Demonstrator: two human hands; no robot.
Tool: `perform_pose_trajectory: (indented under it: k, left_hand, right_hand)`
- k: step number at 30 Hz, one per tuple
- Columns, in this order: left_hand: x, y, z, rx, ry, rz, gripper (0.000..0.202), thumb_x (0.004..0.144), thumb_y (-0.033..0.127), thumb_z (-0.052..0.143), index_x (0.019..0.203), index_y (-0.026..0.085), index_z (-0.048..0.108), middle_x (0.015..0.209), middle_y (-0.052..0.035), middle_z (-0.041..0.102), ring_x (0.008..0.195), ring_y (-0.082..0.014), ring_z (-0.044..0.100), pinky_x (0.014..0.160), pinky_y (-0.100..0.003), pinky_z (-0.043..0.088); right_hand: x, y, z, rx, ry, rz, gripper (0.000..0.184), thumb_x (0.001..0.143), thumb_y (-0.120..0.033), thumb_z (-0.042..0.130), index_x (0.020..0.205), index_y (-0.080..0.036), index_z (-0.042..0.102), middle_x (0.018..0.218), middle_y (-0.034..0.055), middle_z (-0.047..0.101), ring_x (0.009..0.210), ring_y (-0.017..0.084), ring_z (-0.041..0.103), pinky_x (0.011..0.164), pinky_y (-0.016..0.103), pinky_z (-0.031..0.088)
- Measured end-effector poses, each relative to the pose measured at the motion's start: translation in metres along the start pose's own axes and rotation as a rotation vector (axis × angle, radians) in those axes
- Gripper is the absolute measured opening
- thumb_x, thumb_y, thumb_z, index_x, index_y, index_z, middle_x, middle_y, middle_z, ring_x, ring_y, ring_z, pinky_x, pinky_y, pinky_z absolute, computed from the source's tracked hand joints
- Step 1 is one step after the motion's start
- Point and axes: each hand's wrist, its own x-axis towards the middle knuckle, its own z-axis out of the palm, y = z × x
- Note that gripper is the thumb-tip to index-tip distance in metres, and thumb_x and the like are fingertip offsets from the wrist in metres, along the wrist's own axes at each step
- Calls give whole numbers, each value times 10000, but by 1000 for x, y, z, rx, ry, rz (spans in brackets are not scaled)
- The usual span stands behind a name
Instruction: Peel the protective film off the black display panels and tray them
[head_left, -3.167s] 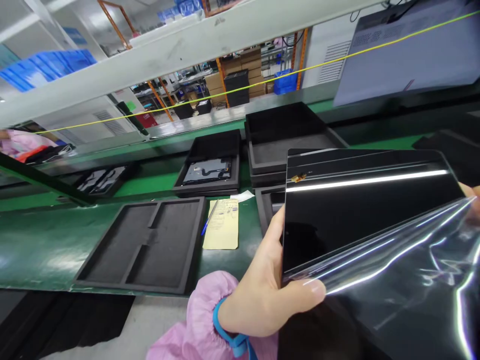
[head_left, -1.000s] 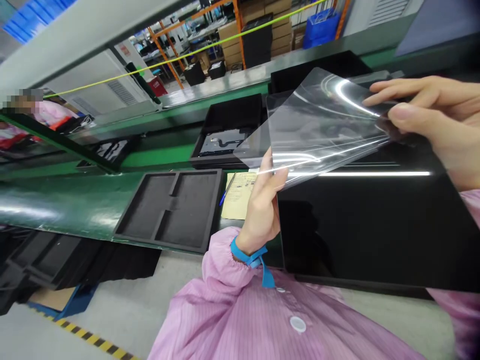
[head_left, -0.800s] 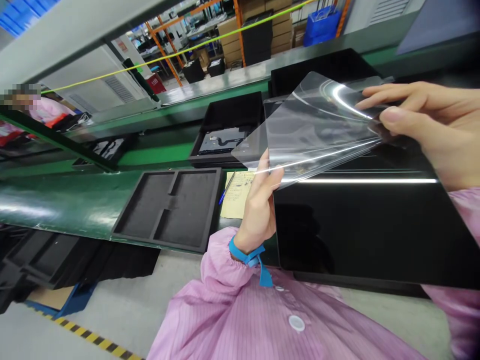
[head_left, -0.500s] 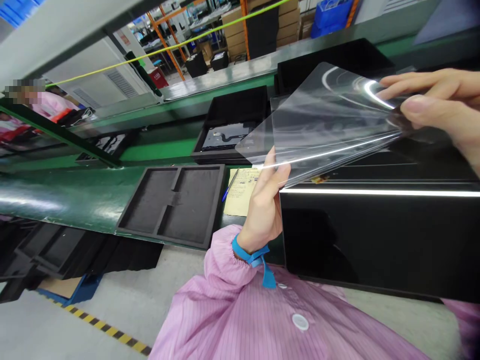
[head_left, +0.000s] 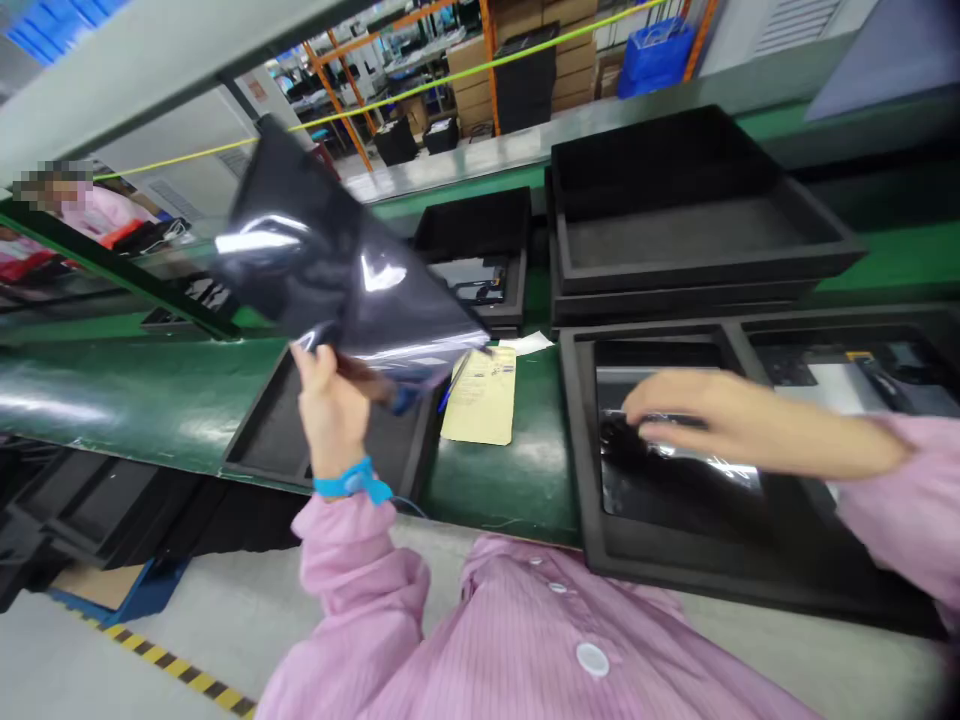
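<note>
Pinching shiny film [head_left: 341, 275] in the left hand [head_left: 331, 420]. Curling the right hand [head_left: 694, 415] loosely over a black screen [head_left: 652, 490]; can't tell if gripping.

Yellow paper [head_left: 484, 410] with pen [head_left: 454, 381] at left edge, cardboard boxes [head_left: 575, 60] beyond.

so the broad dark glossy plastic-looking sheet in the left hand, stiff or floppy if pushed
The broad dark glossy plastic-looking sheet looks floppy: its surface bows. Probably light for its size, as the left hand alone holds it up. Its shine suggests it may be slippery.
</note>
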Motion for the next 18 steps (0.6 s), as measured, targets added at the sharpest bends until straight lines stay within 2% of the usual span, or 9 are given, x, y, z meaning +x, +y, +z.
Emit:
perform_pose_trajectory:
  k: [2,4,6,8,11,14,16,18]
  left_hand:
    - [24,-7,-34,119,106,46,409,944,306,456,1348,267,406,1369,57,532,1337,-128,416,1108,-238,345]
    - [41,-17,-65,246,154,-37,354,921,260,493,1268,191,495,1374,-2,528,1346,-176,405,1140,-277,293]
    - [50,-32,-88,388,138,-170,309,872,200,568,1173,129,563,1344,-69,549,1336,-238,417,1149,-366,280]
    - [53,-49,-99,517,69,-277,266,854,207,611,1101,110,604,1268,-90,594,1266,-269,488,1098,-449,348]
    - [52,-70,-101,670,-53,-358,261,882,311,598,1056,120,629,1142,-74,639,1082,-245,602,940,-464,485]
    - [48,-78,-91,791,-129,-374,278,896,343,578,1066,129,627,1120,-73,649,1028,-220,624,904,-441,506]
    - [39,-73,-78,860,-154,-339,293,881,305,595,1101,114,620,1196,-117,632,1144,-273,580,984,-476,444]
    - [20,-61,-55,913,-160,-259,381,848,268,625,1195,115,587,1383,-173,510,1358,-343,379,1102,-514,290]
  right_hand:
    - [-10,4,34,-83,-182,-96,236,903,-252,522,1086,-172,647,1161,71,613,1149,262,526,945,432,459]
    - [-16,4,59,-131,-250,-141,402,797,-191,632,1196,-151,609,1260,94,558,1262,317,416,1025,499,381]
    - [-15,4,71,-119,-300,-147,547,696,-188,727,1224,-150,593,1270,107,537,1251,330,397,1052,520,332]
    - [-8,4,73,-87,-371,-135,567,604,-237,807,1135,-159,626,1157,103,565,1141,317,444,1036,528,321]
    - [5,3,67,-33,-451,-150,364,555,-340,853,823,-185,661,904,55,550,935,249,462,950,496,355]
    - [16,-1,44,89,-495,-204,279,687,-412,792,634,-195,623,795,28,547,876,211,472,908,443,376]
    - [20,-3,16,198,-510,-209,248,816,-394,694,676,-203,618,741,4,565,820,165,512,879,367,417]
    - [23,-3,-20,263,-387,-201,236,902,-377,595,737,-211,623,737,-7,586,754,117,549,777,260,463]
